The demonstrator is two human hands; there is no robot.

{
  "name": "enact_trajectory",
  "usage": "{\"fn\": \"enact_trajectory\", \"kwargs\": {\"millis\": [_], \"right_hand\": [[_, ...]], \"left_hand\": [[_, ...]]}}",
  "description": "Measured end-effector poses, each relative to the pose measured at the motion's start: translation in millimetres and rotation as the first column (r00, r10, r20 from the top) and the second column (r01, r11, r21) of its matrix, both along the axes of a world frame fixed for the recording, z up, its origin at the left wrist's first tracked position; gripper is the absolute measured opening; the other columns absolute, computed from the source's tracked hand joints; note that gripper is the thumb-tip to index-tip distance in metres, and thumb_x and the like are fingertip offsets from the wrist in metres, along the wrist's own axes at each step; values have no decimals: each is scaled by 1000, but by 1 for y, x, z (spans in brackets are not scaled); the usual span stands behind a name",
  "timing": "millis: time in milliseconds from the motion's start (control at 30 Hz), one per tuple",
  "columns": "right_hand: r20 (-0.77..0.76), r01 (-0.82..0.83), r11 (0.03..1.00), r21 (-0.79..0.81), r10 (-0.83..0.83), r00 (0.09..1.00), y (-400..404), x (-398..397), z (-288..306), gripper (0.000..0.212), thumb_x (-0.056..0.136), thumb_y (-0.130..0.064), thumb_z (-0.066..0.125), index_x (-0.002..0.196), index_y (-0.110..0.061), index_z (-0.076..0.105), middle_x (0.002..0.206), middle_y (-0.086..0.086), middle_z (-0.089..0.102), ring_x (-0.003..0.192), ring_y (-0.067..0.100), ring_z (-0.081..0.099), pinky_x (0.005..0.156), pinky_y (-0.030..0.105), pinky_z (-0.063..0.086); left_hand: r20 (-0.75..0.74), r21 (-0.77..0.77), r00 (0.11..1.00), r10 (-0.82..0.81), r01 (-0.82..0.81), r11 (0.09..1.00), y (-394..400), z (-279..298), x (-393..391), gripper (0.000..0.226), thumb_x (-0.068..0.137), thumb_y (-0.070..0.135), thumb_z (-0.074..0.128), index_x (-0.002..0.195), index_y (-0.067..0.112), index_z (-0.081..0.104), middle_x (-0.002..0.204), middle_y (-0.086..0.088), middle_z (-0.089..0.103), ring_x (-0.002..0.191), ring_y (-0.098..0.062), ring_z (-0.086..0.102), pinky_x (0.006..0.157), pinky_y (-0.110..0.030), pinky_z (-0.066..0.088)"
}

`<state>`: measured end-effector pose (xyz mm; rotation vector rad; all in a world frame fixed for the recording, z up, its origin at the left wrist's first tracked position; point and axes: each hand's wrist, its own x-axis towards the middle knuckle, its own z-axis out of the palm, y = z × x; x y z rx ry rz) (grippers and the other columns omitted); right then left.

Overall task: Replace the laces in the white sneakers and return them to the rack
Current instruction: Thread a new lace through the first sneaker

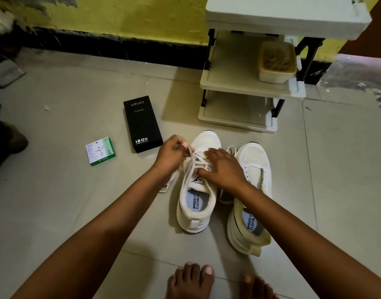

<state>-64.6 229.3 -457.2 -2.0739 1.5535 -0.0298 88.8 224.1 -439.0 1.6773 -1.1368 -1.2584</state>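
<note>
White sneaker pair sits on the floor, toes pointing at the rack, heels toward the person. Rack is just beyond the toes, lower shelves bare on the near side.

Left sneaker is the one being worked. Its long axis runs straight away from the person, roughly in line with the rack front. Lace crosses the eyelets loosely, one loop trailing onto the floor on the side away from the right sneaker.

Left hand pinches a lace strand near the toe end, lifted off the shoe. Right hand lies on the tongue area with fingers bent, thumb against the lace crossings; looks like it is pinning them, can't tell if it actually grips a strand.

Right sneaker looks unlaced at the eyelets, a loose lace lying beside it.

Judgement: mid-lacing on the left shoe. Next pull likely goes along the shoe's axis, left hand leads.

Black vivo box and green carton lie left of the rack, out of the way.
</note>
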Motion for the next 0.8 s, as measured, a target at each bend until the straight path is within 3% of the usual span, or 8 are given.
{"fn": "enact_trajectory", "kwargs": {"millis": [167,267,333,467,533,633,700,800], "right_hand": [[106,3,999,37,-7,994,0,-2,0,70,88,-54,53,144,-16,34,154,3,27,141,19,24,112,30,21],[156,-9,995,101,-7,988,-1,-8,2,77,85,-56,54,146,-15,30,155,3,23,142,17,22,114,30,19],[166,-18,993,120,-2,986,-2,-10,3,82,83,-57,57,147,-15,28,155,3,23,142,17,21,115,30,19],[169,-8,992,122,-13,985,-3,-9,1,86,80,-60,58,147,-14,27,155,3,24,142,17,23,114,30,20],[164,-8,993,118,-12,986,-2,-9,1,87,80,-60,58,147,-14,26,155,3,23,142,18,22,114,31,20],[155,-22,993,113,4,988,-1,-10,1,87,80,-60,57,147,-15,26,156,2,22,142,18,21,116,34,19],[156,-28,993,111,10,988,-1,-10,0,86,81,-61,57,148,-16,26,156,1,21,143,17,21,116,35,17],[161,-20,994,105,3,987,-1,-9,-1,86,81,-61,56,147,-16,26,156,1,21,143,17,20,115,33,16]], "left_hand": [[-361,-116,928,90,-140,983,-28,42,19,26,101,8,34,80,17,46,71,1,50,58,-8,51,60,-20,50],[86,-78,996,-8,15,997,-17,12,16,20,100,11,37,86,17,50,80,-1,51,68,-13,46,64,-27,41],[489,27,834,-254,277,961,0,-15,12,14,99,18,42,97,13,55,93,-5,57,81,-19,50,68,-26,34],[614,76,709,-346,383,921,9,-23,11,20,96,28,49,92,9,57,85,-4,58,80,-20,49,66,-28,33],[485,85,793,-367,375,923,5,-14,9,19,95,23,51,79,14,54,78,0,57,75,-16,51,64,-26,35],[-82,86,983,-162,169,982,-3,14,10,25,96,11,46,73,17,52,65,6,49,51,-1,44,59,-21,39],[-429,62,902,42,-17,998,-15,34,23,25,97,11,42,75,15,52,58,6,46,39,1,39,57,-19,43],[-326,28,943,63,-57,998,-26,45,36,26,98,16,42,75,17,52,53,7,42,43,-3,36,54,-19,41]]}}
